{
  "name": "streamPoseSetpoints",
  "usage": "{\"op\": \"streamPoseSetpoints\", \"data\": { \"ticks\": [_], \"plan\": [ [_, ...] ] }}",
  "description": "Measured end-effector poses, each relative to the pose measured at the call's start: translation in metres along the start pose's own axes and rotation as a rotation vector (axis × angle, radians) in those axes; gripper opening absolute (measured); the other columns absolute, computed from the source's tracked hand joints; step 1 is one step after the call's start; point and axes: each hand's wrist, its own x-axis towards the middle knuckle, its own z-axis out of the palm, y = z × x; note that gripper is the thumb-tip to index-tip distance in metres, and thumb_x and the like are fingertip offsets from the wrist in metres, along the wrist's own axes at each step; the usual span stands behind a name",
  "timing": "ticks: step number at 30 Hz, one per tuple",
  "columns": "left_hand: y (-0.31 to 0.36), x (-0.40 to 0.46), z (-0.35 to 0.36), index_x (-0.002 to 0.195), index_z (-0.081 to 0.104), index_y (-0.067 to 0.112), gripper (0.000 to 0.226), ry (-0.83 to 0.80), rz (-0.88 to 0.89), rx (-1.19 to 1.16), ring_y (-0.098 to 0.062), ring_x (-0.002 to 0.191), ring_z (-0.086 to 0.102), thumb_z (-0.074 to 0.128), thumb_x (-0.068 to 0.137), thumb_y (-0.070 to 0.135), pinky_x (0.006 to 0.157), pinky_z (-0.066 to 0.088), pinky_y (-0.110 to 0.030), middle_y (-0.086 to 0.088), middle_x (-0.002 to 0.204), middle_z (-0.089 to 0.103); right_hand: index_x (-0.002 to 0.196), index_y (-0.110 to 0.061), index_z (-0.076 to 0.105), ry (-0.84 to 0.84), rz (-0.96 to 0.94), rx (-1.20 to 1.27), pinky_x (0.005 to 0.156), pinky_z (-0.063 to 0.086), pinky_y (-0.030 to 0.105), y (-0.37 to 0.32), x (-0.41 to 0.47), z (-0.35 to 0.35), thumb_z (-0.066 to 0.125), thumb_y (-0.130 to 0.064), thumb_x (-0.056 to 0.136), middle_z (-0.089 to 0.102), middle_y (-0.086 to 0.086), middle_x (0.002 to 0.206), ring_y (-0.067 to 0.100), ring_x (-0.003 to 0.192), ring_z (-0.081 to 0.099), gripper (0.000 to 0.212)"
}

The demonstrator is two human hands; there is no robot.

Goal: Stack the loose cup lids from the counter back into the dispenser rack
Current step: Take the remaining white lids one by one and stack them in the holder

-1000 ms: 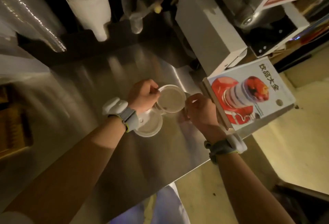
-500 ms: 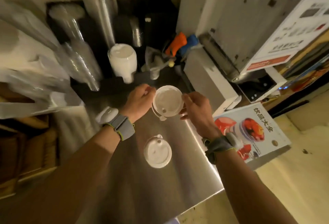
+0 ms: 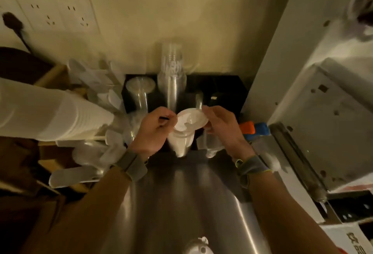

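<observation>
The brushed steel counter (image 3: 181, 203) runs from six o'clock up to the black dispenser rack (image 3: 222, 90) at twelve, which holds sleeves of clear ribbed cups (image 3: 172, 76). At centre, both hands pinch one thin white round lid (image 3: 190, 120) by its rim, left hand (image 3: 155, 130) at nine o'clock, right hand (image 3: 220, 126) at three, tilted over a white lid stack (image 3: 181, 142). Seating step, I judge; next it needs levelling and pressing down. Another lid (image 3: 196, 246) waits at six o'clock
</observation>
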Motion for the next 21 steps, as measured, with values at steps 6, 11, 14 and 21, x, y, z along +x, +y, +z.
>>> {"op": "streamPoseSetpoints", "data": {
  "ticks": [6, 11, 14, 21],
  "plan": [
    [-0.056, 0.004, 0.025, 0.114, 0.052, 0.028, 0.019, 0.173, 0.167, 0.343, 0.004, 0.104, 0.054, 0.045, 0.097, 0.026, 0.089, 0.041, -0.003, 0.006, 0.115, 0.055, 0.103, -0.011, 0.061, -0.135, -0.112, -0.008, 0.090, 0.056, 0.033, 0.047, 0.034, 0.011, 0.073, -0.009, 0.081, 0.063, 0.013, 0.111, 0.013, 0.102, 0.066, 0.025],
    [-0.090, -0.002, 0.042, 0.117, 0.050, 0.018, 0.024, 0.169, 0.205, 0.486, 0.002, 0.105, 0.042, 0.050, 0.094, 0.012, 0.095, 0.029, -0.001, -0.005, 0.119, 0.049, 0.106, -0.024, 0.061, -0.162, -0.192, -0.098, 0.098, 0.052, 0.041, 0.097, 0.052, 0.026, 0.076, -0.006, 0.076, 0.058, 0.008, 0.117, 0.015, 0.110, 0.062, 0.038],
    [-0.092, -0.005, 0.043, 0.114, 0.052, 0.016, 0.025, 0.161, 0.190, 0.490, 0.004, 0.107, 0.040, 0.056, 0.090, 0.008, 0.096, 0.028, -0.002, -0.005, 0.119, 0.047, 0.107, -0.030, 0.061, -0.153, -0.235, -0.135, 0.098, 0.052, 0.038, 0.106, 0.055, 0.028, 0.075, -0.016, 0.073, 0.054, -0.003, 0.115, 0.013, 0.111, 0.061, 0.040],
    [-0.082, -0.006, 0.044, 0.117, 0.050, 0.015, 0.032, 0.133, 0.153, 0.543, -0.014, 0.108, 0.050, 0.055, 0.086, 0.008, 0.091, 0.044, -0.018, -0.005, 0.122, 0.044, 0.112, -0.020, 0.059, -0.149, -0.240, -0.212, 0.096, 0.050, 0.033, 0.109, 0.052, 0.031, 0.068, -0.016, 0.076, 0.048, -0.001, 0.117, 0.016, 0.108, 0.059, 0.038]
  ]
}}
